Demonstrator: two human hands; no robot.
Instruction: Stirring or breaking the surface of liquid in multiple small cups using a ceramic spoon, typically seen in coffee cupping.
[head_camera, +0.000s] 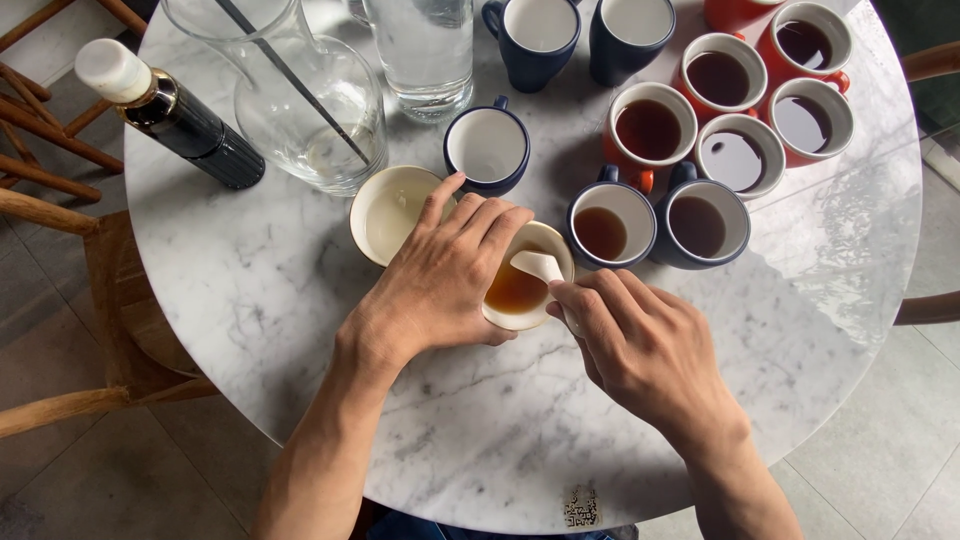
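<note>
My left hand (440, 280) is wrapped around a cream bowl (545, 240) of brown liquid on the round marble table (250, 290). My right hand (640, 345) pinches the handle of a white ceramic spoon (540, 265), its scoop resting over the liquid in that bowl. A second cream bowl (385, 205), nearly empty, sits just left of my left hand's fingers. An empty navy cup (487, 147) stands behind it.
Several navy and red cups of tea (650, 130) cluster at the back right. A glass carafe with a stirrer (310, 100), a glass of water (425, 50) and a dark bottle (170, 110) stand at the back left. Wooden chairs (60, 220) flank the table.
</note>
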